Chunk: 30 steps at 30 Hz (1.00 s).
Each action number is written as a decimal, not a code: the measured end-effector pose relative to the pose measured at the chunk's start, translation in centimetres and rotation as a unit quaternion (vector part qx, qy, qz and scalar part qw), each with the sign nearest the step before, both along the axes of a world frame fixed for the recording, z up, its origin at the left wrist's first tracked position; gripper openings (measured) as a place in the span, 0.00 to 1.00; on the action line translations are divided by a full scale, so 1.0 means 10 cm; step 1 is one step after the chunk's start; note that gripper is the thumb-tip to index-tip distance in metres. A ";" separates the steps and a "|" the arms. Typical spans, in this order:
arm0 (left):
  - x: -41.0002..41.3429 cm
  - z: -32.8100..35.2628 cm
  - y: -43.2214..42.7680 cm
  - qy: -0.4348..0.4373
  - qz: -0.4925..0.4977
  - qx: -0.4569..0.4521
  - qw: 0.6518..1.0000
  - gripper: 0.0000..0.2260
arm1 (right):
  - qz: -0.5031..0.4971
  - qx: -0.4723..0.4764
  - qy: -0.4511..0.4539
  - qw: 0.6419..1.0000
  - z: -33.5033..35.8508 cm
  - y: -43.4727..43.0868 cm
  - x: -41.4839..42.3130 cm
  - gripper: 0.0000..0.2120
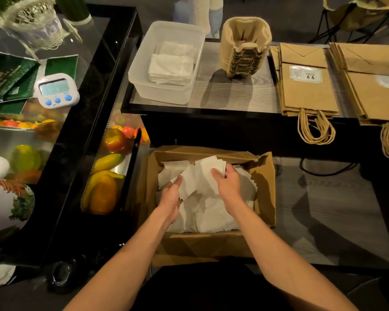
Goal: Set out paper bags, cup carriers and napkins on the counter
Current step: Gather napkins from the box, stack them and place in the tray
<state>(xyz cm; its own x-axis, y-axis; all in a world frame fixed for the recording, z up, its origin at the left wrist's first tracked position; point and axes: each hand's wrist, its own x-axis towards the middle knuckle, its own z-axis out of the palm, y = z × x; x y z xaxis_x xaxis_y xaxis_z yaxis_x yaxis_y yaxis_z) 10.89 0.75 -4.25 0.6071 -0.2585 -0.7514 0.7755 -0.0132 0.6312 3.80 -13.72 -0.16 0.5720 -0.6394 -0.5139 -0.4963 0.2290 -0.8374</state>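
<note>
**Both hands gathered napkins in the box**

Nearest, the left hand (171, 194) and right hand (228, 182) were down in an open cardboard box (264, 176) of loose white napkins (211, 216). They held a napkin sheaf (202, 176) between them. The left thumb pinched its lower edge against curled fingers. The right thumb lay on its front, with the fingers wrapped behind.

Beyond, on the counter (234, 95), a clear plastic tub (166, 95) held folded napkins (173, 63). To its right stood stacked pulp cup carriers (245, 48), then two flat piles of brown paper bags (305, 90), their handles overhanging the near edge. At far left, a digital timer (56, 90) lay on a black display case (94, 90).
</note>
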 end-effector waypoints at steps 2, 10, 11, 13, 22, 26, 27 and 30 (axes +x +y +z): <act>0.02 0.01 -0.02 0.013 0.023 -0.004 1.000 0.13 | -0.022 0.018 -0.017 0.999 0.02 -0.03 -0.01 0.21; 0.00 0.08 -0.10 0.013 -0.003 -0.049 0.999 0.16 | -0.036 0.167 -0.027 0.985 0.08 0.16 0.04 0.12; -0.02 0.12 -0.11 0.011 -0.013 -0.065 0.998 0.15 | -0.035 0.147 -0.013 0.988 0.08 0.21 0.04 0.13; -0.05 0.18 -0.12 0.015 -0.022 -0.090 0.996 0.16 | -0.056 0.143 -0.012 0.988 0.04 0.23 0.04 0.13; -0.05 0.11 -0.09 -0.049 -0.117 -0.049 0.991 0.17 | -0.028 0.169 -0.007 0.985 0.03 0.23 0.05 0.27; -0.01 0.12 -0.02 -0.096 -0.194 -0.019 0.976 0.31 | 0.004 0.107 -0.060 0.992 0.09 0.17 0.00 0.21; 0.02 0.12 0.00 -0.098 -0.208 -0.014 0.973 0.33 | 0.014 0.116 -0.072 0.990 0.10 0.15 0.00 0.19; 0.06 0.21 0.02 -0.089 -0.230 -0.046 0.968 0.29 | 0.062 0.121 -0.074 0.988 0.12 0.15 0.01 0.18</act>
<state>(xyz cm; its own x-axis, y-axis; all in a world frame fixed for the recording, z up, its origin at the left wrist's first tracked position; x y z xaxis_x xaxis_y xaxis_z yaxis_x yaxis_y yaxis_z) 11.51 0.92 -2.13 0.5298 -0.5935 -0.6059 0.5792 -0.2686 0.7696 3.85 -12.26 1.03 0.7179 -0.4284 -0.5487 -0.4101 0.3767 -0.8306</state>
